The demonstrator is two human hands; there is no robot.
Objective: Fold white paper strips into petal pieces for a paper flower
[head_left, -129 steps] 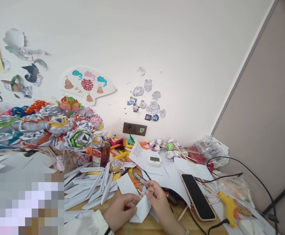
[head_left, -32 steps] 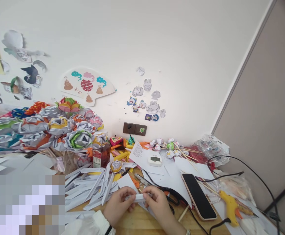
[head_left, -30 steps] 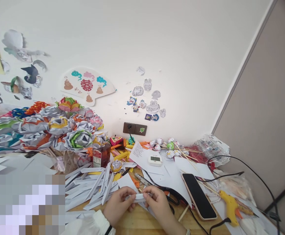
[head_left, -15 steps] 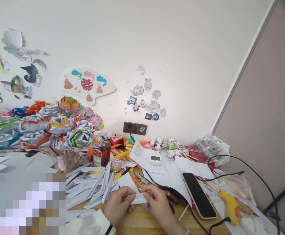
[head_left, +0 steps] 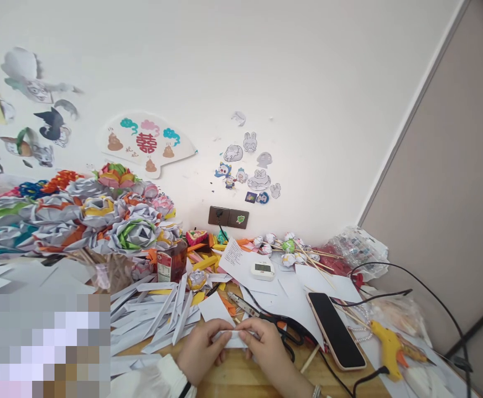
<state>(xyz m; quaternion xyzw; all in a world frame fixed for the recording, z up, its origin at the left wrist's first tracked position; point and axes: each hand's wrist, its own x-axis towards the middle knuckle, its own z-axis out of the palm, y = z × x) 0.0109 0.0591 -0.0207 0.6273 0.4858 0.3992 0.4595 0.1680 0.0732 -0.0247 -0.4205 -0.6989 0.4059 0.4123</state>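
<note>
Between my two hands is a small folded strip of white paper (head_left: 235, 340), held low over the wooden table. My left hand (head_left: 205, 348) pinches its left end between thumb and fingers. At the other end, my right hand (head_left: 265, 349) grips it the same way, with the thumb on top. Part of the strip is hidden behind my fingers. Just beyond lies a flat white sheet (head_left: 215, 309), and black-handled scissors (head_left: 285, 326) lie past my right hand. Many folded white paper strips (head_left: 158, 315) are heaped to the left.
A phone (head_left: 336, 330) and a yellow glue gun (head_left: 388, 348) with a black cable lie on the right. A white timer (head_left: 261, 270) rests on papers at the back. Folded paper flowers (head_left: 135, 234) are piled at left, behind a dark red box (head_left: 172, 262).
My hands have drawn slightly closer together on the paper strip, and less of it shows between them. My right fingers have shifted a little left. Other things stay put.
</note>
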